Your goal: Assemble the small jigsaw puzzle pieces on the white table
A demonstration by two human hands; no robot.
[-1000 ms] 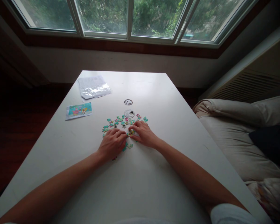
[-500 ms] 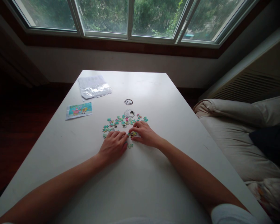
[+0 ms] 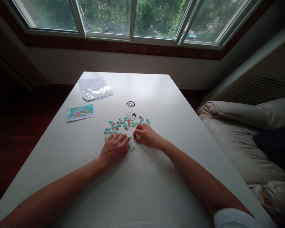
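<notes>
Several small teal, pink and yellow puzzle pieces point(image 3: 123, 124) lie scattered mid-table on a white table point(image 3: 137, 177). My left hand point(image 3: 114, 148) rests palm down over the near left pieces, fingers curled and flat on the surface. My right hand point(image 3: 149, 136) lies just to its right, fingertips pinched on a yellow puzzle piece point(image 3: 138, 136) that stays on the table. A loose teal piece point(image 3: 132, 148) sits between the two hands.
A puzzle picture card point(image 3: 80, 112) lies at the left, a clear plastic bag over paper point(image 3: 95, 88) farther back. Two round metal discs point(image 3: 131, 115) sit beyond the pieces. A cushioned sofa point(image 3: 247, 139) flanks the table's right edge; windows run along the back.
My right hand has drawn the yellow piece slightly right, away from my left hand. My left hand has barely shifted.
</notes>
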